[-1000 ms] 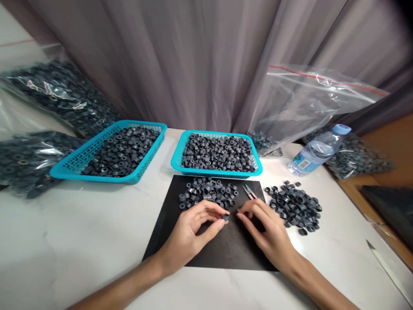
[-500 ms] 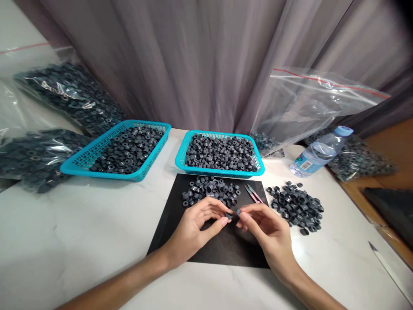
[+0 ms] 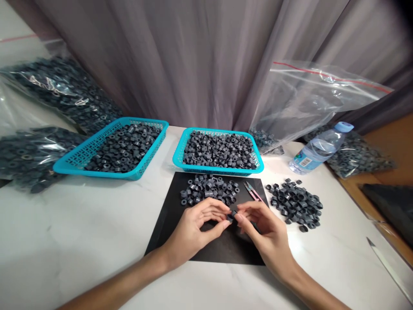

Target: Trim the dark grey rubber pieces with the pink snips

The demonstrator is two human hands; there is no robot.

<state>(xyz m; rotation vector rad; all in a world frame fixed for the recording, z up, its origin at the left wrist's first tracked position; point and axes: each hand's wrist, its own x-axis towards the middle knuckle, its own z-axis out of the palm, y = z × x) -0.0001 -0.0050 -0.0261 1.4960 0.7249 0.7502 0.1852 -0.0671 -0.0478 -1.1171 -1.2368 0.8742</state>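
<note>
Over the black mat (image 3: 222,249), my left hand (image 3: 201,226) pinches a small dark grey cylindrical piece (image 3: 230,217) between thumb and fingers. The fingertips of my right hand (image 3: 267,228) close on a second small dark grey piece (image 3: 234,212), which touches or nearly touches the first. Fingers hide most of both pieces. Just beyond my hands, a pile of short grey cylinders with holes (image 3: 209,187) lies on the mat. To the right is a pile of hollow grey caps (image 3: 297,202) on the white table.
Two blue baskets, one ahead (image 3: 258,171) and one at left (image 3: 97,174), hold grey pieces. Pink-handled thread snips (image 3: 253,191) lie on the mat. A water bottle (image 3: 319,148), a clear zip bag (image 3: 300,94), filled bags (image 3: 41,150) and a knife-like blade (image 3: 383,262) surround the work.
My right hand has moved slightly left, bringing its piece against or very close to the one in my left hand. The view has shifted a little.
</note>
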